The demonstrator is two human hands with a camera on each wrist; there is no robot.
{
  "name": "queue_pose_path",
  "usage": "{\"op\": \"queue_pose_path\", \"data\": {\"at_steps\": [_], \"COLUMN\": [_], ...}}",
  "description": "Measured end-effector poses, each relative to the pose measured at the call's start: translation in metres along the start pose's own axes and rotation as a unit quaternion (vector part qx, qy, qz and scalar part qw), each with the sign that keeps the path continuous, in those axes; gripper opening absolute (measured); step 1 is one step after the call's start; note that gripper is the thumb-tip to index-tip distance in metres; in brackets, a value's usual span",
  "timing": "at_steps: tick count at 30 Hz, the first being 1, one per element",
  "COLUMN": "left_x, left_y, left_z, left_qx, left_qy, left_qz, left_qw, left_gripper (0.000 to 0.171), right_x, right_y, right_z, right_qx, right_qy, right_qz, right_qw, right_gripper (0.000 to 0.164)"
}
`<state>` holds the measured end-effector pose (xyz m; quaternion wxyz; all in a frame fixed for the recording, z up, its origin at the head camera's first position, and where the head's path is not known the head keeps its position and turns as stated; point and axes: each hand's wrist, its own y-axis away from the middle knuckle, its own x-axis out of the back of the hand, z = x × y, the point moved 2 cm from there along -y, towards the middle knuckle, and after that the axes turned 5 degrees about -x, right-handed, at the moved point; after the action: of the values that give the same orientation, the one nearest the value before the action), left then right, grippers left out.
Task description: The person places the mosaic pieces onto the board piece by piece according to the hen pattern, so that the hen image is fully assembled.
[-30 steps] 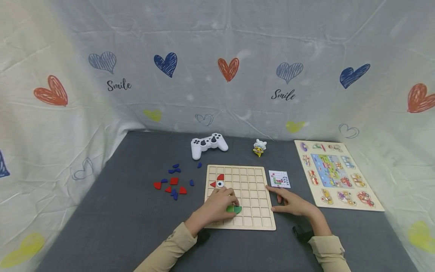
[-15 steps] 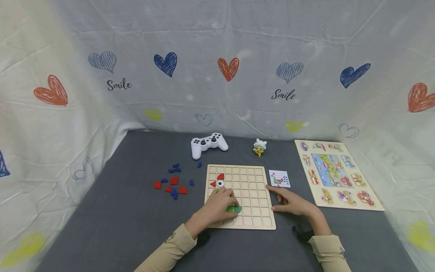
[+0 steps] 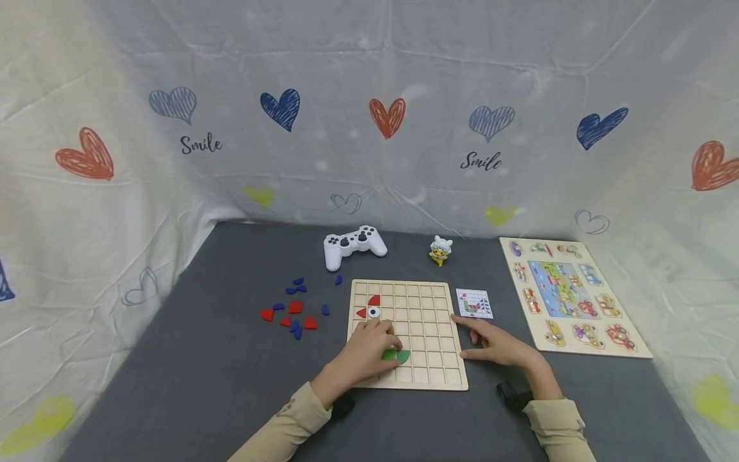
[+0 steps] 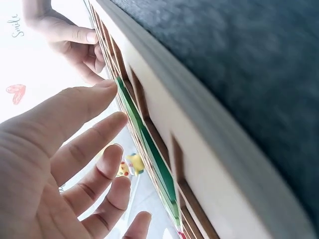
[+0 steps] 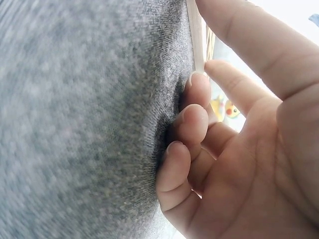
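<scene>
In the head view, my left hand reaches over a wooden grid board. Its thumb and index fingertip are at a green rounded piece lying in the grid; the left wrist view shows these fingertips right at the light green piece. Another green piece lies against it on the left, partly under my fingers. My right hand is at the board's right edge, index finger and thumb extended to it. In the right wrist view, its other fingers curl against the grey cloth.
Loose red pieces and blue pieces lie left of the board. A red-and-white eye pattern fills some cells. A pattern card, a picture puzzle, a white game controller and a small figurine lie around.
My left fingers have drawn very slightly leftward, so a little more green shows. The right hand stays in the same place at the board's edge.
</scene>
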<state>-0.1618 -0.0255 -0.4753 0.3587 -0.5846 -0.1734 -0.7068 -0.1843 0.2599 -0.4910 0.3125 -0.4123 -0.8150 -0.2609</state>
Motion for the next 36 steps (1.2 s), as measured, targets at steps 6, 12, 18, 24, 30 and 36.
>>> {"op": "queue_pose_path", "data": {"at_steps": [6,12,18,24,30,36], "left_x": [0.001,0.005,0.012,0.016,0.027,0.034], "left_y": [0.008,0.018,0.027,0.039,0.053,0.068], "left_z": [-0.011,-0.022,-0.035,-0.053,-0.069,-0.087], "left_qx": [0.003,0.022,0.043,0.068,0.107,0.14], "left_qy": [-0.004,-0.002,0.001,-0.003,-0.001,-0.022], "left_qz": [0.018,0.028,0.044,0.053,0.065,0.073], "left_qw": [0.9998,0.9994,0.9981,0.9963,0.9921,0.9873], "left_gripper": [0.019,0.02,0.022,0.023,0.024,0.026], "right_x": [0.001,0.0,0.0,0.001,0.0,-0.001], "right_y": [0.002,0.002,0.002,0.002,0.001,0.001], "right_z": [-0.006,-0.006,-0.005,-0.004,-0.003,-0.001], "right_qx": [0.0,0.005,0.001,-0.001,-0.006,-0.009], "right_qy": [-0.01,-0.009,-0.009,-0.008,-0.002,-0.002], "right_qz": [-0.003,-0.003,-0.003,-0.002,0.001,0.002], "right_qw": [1.0,1.0,1.0,1.0,1.0,1.0], "right_gripper": [0.072,0.072,0.072,0.073,0.073,0.073]}}
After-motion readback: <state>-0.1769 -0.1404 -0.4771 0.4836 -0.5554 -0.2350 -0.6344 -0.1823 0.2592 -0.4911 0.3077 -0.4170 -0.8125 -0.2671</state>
